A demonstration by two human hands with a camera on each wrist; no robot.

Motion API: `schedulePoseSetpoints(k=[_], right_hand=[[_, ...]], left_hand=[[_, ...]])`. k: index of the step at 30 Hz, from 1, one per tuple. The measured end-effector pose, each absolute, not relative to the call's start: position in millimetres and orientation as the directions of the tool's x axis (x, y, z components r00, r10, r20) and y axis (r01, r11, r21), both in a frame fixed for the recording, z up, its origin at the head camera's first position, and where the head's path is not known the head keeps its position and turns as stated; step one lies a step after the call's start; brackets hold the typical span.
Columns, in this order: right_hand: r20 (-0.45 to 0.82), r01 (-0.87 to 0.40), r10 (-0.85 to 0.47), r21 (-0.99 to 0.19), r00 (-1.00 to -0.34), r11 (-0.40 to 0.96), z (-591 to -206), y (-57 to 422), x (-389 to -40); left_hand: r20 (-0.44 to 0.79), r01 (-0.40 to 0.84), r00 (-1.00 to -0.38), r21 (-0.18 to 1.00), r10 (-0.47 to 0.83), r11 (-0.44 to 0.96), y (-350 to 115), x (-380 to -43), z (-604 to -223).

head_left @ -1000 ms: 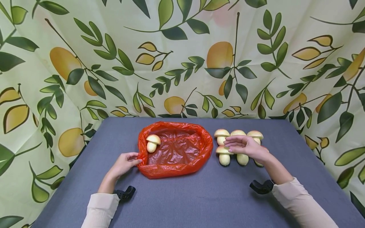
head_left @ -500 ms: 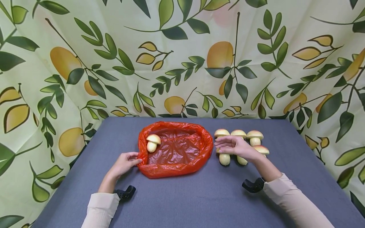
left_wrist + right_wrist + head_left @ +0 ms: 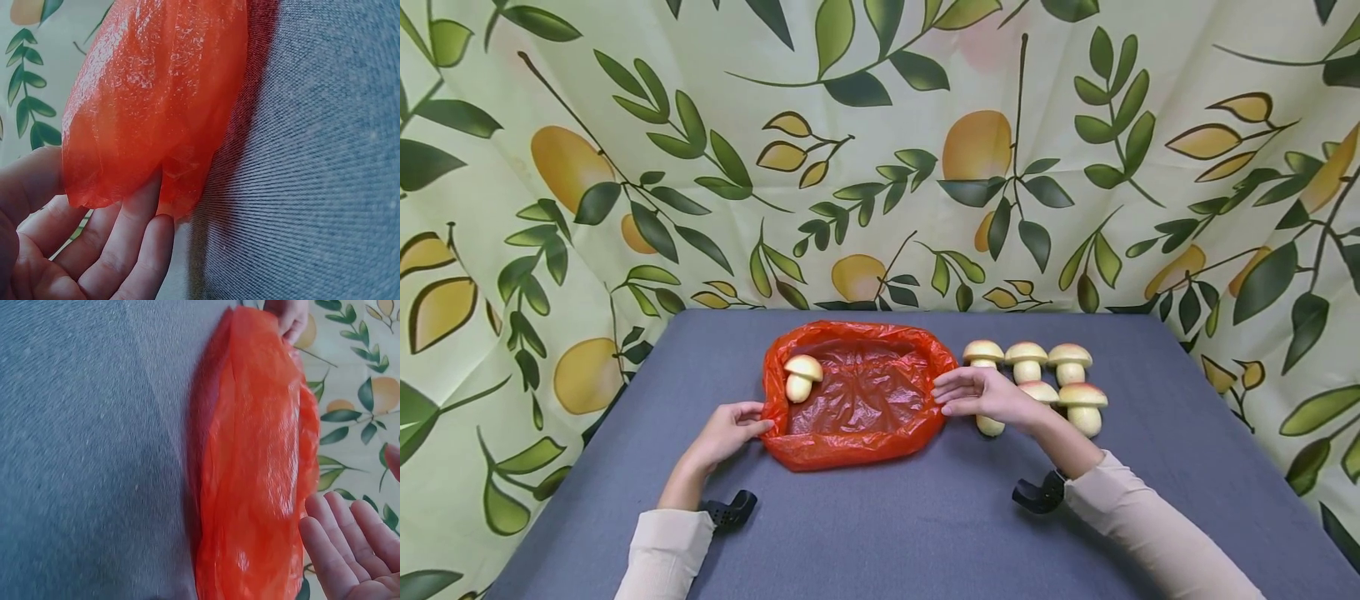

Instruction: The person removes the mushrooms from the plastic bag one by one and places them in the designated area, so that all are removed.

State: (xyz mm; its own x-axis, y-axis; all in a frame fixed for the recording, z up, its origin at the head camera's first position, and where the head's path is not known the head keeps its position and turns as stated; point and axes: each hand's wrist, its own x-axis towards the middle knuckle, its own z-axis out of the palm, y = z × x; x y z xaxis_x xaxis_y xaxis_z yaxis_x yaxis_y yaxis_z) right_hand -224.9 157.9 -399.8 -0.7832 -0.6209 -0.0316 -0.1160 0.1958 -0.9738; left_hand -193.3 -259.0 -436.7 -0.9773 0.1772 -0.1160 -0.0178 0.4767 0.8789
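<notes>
A red plastic bag (image 3: 850, 450) lies spread open on the table, its rim rolled into a raised wall. Inside, near its left end, lies one pale mushroom (image 3: 802, 377) with a yellowish cap. My left hand (image 3: 724, 432) pinches the bag's left edge; the left wrist view shows the thumb and fingers (image 3: 134, 219) on the red plastic. Beside the bag's right rim is my right hand (image 3: 988, 396), fingers straight and holding nothing. Whether its fingertips touch the plastic is hard to tell. Several more mushrooms (image 3: 1070, 364) lie in two rows to the right, partly hidden by this hand.
A grey-blue cloth (image 3: 880, 533) covers the table. Behind and along both sides hangs a curtain (image 3: 880, 167) printed with leaves and fruit. Black wrist mounts (image 3: 730, 510) sit at both cuffs.
My right hand has moved left from over the mushrooms to the bag's right rim, uncovering the mushrooms at the right. My left hand and the bag have stayed in place.
</notes>
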Motion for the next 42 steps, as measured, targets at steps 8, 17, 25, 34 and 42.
schedulePoseSetpoints(k=[8,17,25,34,42], right_hand=[[-0.012,-0.149,-0.619,-0.967,-0.785,0.208,-403.7,134.5,-223.9],[-0.032,-0.143,-0.619,-0.963,-0.784,0.23,-403.4,106.6,-224.0],[-0.003,-0.151,-0.609,-0.968,-0.793,0.201,-404.6,82.4,-226.6],[-0.043,-0.125,-0.554,-0.957,-0.831,0.263,-410.7,51.6,-231.3],[-0.098,-0.062,-0.503,-0.954,-0.859,0.293,-411.7,24.8,-231.6]], left_hand=[[-0.109,-0.011,-0.977,0.881,0.181,0.474,-259.0,-192.8,-436.6],[-0.115,-0.016,-0.978,0.874,0.174,0.485,-259.7,-191.7,-434.6],[-0.119,-0.027,-0.979,0.877,0.163,0.48,-259.2,-192.1,-435.0],[-0.112,-0.014,-0.979,0.871,0.17,0.49,-259.5,-193.5,-436.4],[-0.111,-0.011,-0.978,0.874,0.177,0.486,-258.9,-192.1,-434.7]])
